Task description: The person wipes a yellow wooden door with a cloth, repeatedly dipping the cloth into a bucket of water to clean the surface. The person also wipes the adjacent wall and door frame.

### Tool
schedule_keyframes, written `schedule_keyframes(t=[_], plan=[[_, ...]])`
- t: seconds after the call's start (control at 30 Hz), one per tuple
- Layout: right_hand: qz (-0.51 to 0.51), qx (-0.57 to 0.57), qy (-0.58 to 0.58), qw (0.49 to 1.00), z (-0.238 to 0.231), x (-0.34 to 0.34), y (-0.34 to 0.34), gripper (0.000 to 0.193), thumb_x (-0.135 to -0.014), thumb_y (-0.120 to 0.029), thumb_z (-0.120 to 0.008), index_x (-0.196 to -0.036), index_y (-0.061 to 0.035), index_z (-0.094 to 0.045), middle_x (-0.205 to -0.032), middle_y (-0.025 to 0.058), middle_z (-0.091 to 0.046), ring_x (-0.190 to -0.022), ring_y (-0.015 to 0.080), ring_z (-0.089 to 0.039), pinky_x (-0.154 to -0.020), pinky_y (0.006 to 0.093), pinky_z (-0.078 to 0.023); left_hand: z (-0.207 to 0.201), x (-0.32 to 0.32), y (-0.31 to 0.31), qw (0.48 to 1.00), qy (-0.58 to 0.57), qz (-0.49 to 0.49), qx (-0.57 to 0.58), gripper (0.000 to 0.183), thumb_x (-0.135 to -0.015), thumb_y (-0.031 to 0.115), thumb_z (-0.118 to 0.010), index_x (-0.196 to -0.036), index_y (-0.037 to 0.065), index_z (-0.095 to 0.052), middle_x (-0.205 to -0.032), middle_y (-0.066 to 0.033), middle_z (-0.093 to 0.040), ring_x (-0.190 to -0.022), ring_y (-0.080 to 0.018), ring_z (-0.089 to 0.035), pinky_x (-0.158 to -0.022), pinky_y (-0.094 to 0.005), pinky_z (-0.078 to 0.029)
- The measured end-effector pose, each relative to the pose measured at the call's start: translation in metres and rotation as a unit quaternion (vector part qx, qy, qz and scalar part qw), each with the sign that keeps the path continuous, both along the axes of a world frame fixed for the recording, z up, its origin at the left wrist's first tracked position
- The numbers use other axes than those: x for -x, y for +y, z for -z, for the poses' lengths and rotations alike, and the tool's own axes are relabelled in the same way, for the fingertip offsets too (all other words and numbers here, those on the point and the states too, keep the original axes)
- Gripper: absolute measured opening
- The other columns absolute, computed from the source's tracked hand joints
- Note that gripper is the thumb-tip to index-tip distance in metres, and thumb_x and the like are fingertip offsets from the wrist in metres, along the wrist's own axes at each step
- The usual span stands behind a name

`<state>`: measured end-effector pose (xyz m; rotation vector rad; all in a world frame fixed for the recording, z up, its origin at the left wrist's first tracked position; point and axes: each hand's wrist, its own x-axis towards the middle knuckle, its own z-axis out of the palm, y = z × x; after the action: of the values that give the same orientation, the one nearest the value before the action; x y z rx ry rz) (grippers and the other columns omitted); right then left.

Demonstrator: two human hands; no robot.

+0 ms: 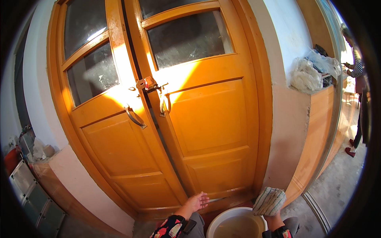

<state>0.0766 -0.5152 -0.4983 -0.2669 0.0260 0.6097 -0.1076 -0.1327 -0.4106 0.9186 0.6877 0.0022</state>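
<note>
My left hand (197,201) is held out low in front of the double door with its fingers stretched and nothing in it. In my right hand (273,219) is a folded, pale striped cloth (270,200), which covers most of the fingers. Between my hands, at the lower edge, stands a white round basin (212,224) with cloudy water in it. The orange-yellow wooden door (210,115) fills the middle, with glass panes above and panels below. A metal latch (147,83) joins its two leaves, each with a curved handle (135,118).
Plastic bags (307,75) lie on a ledge to the right. Past a sliding-door frame, a person (359,79) in striped sleeves stands outside. At the left, a panelled rack (33,198) leans near a low ledge. A sill runs under the door.
</note>
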Motion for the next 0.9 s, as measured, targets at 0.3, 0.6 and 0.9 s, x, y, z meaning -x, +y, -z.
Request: schedule_keyframes(t=[0.3,0.6,0.9], plan=[[-0.001,0.001,-0.003,1.000,-0.001,0.001,0.000,0.045,-0.097,-0.045,-0.045,-0.127,-0.0130,-0.056,-0.117,0.0076,-0.062,-0.104,0.0259,-0.059,-0.088,0.0423,-0.048,-0.002,-0.001,-0.001,1.000,0.000,0.003,-0.001,0.033,-0.097,0.040,-0.055,-0.115,0.012,-0.057,-0.103,-0.0078,-0.063,-0.102,-0.0243,-0.060,-0.086,-0.0428,-0.050],[-0.004,-0.006,-0.004,1.000,-0.004,0.001,0.003,0.046,-0.097,-0.046,-0.045,-0.127,-0.0134,-0.055,-0.118,0.0076,-0.062,-0.105,0.0263,-0.059,-0.089,0.0429,-0.047,-0.015,0.007,-0.012,0.996,-0.008,-0.038,-0.081,0.027,-0.097,0.033,-0.058,-0.114,0.013,-0.059,-0.102,-0.0066,-0.065,-0.099,-0.0230,-0.063,-0.082,-0.0405,-0.052],[-0.014,-0.014,-0.010,1.000,-0.009,0.001,0.011,0.046,-0.097,-0.046,-0.044,-0.128,-0.0138,-0.055,-0.119,0.0076,-0.062,-0.105,0.0268,-0.059,-0.089,0.0435,-0.047,-0.109,-0.011,0.030,0.919,-0.062,-0.154,-0.358,0.023,-0.092,0.019,-0.064,-0.114,0.012,-0.062,-0.105,-0.0040,-0.064,-0.096,-0.0150,-0.060,-0.077,-0.0324,-0.051]])
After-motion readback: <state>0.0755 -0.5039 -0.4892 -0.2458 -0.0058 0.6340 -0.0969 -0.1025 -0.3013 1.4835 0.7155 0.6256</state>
